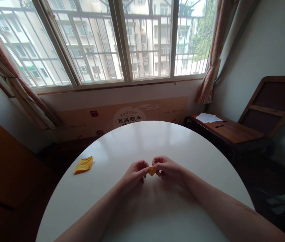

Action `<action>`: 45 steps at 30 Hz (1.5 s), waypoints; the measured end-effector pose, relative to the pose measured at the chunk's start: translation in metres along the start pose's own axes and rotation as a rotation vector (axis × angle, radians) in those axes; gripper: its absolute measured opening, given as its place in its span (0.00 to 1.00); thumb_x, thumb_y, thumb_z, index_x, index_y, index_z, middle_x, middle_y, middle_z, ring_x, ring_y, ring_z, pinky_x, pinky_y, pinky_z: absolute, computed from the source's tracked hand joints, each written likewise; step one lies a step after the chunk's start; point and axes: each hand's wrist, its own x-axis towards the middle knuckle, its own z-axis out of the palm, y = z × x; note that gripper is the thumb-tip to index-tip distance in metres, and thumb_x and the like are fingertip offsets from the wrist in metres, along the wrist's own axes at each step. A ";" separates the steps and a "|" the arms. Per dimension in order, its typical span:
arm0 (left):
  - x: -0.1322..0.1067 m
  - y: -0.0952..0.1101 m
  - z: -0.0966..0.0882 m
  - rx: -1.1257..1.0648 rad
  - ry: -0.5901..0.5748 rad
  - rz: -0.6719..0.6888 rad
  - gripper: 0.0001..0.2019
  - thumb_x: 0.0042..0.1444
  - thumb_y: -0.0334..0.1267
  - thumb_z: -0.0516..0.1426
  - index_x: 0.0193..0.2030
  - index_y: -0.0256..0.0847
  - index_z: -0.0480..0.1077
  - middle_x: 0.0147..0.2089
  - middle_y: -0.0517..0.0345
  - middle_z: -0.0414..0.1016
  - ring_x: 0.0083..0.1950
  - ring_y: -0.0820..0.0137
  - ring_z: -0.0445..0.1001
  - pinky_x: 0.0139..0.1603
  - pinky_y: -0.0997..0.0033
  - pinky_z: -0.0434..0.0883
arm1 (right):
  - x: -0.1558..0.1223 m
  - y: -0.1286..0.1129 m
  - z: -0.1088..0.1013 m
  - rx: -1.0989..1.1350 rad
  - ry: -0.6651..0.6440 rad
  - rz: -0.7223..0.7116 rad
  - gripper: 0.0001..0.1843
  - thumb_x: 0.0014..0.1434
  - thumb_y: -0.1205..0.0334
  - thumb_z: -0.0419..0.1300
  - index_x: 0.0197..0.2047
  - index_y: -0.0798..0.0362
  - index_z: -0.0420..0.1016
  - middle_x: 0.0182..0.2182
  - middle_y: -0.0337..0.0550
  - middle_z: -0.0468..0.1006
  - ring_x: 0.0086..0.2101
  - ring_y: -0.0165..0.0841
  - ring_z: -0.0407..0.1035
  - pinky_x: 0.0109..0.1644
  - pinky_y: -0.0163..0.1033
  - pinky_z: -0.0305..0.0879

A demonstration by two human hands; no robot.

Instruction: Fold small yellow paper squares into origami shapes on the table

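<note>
Between my two hands is a small piece of folded yellow paper (152,171), its visible part coming to a point at the bottom. My left hand (137,170) pinches its left side between thumb and curled fingers. On the other side my right hand (165,168) grips the right edge in the same way. Both hands are just above or resting on the white round table (157,137); I cannot tell which. My fingers cover the paper's outer edges. Farther left on the tabletop lies a larger folded yellow paper (83,165), touched by neither hand.
Beyond the table on the right stands a low wooden table (243,131) with white sheets (206,117) and a black pen (219,126). A folded brown panel (276,104) leans by the wall. Barred windows and tied curtains (209,80) line the far side.
</note>
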 end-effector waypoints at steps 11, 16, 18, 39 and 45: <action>0.001 -0.001 0.001 0.038 -0.003 0.000 0.20 0.49 0.53 0.65 0.33 0.36 0.71 0.26 0.60 0.69 0.25 0.75 0.65 0.21 0.78 0.63 | -0.004 -0.007 0.004 0.038 0.007 -0.004 0.11 0.47 0.58 0.64 0.31 0.52 0.66 0.23 0.34 0.72 0.20 0.24 0.62 0.17 0.27 0.54; 0.001 0.002 0.003 0.031 0.074 -0.006 0.18 0.49 0.52 0.62 0.30 0.36 0.71 0.23 0.62 0.67 0.23 0.74 0.64 0.19 0.77 0.63 | -0.003 -0.003 0.002 0.032 0.006 -0.035 0.15 0.50 0.53 0.65 0.34 0.53 0.68 0.27 0.37 0.74 0.22 0.25 0.64 0.17 0.27 0.55; 0.000 0.003 0.004 0.020 0.121 -0.011 0.18 0.49 0.52 0.62 0.29 0.36 0.70 0.22 0.62 0.66 0.22 0.74 0.64 0.19 0.77 0.64 | -0.003 -0.002 0.001 0.023 -0.002 -0.044 0.16 0.51 0.51 0.65 0.36 0.53 0.69 0.28 0.37 0.74 0.22 0.25 0.64 0.17 0.27 0.56; 0.006 -0.002 0.002 -0.034 0.209 -0.043 0.19 0.52 0.53 0.61 0.31 0.35 0.72 0.24 0.59 0.70 0.23 0.74 0.67 0.17 0.78 0.67 | 0.003 -0.005 0.014 -0.130 0.056 -0.007 0.17 0.56 0.49 0.61 0.30 0.55 0.68 0.22 0.35 0.70 0.18 0.24 0.62 0.14 0.27 0.57; 0.007 -0.003 -0.001 -0.075 0.212 -0.106 0.20 0.52 0.54 0.59 0.28 0.35 0.70 0.20 0.62 0.66 0.20 0.76 0.65 0.17 0.77 0.67 | 0.005 -0.005 0.013 -0.129 0.054 0.018 0.19 0.55 0.46 0.63 0.30 0.54 0.68 0.23 0.36 0.71 0.18 0.24 0.62 0.14 0.27 0.58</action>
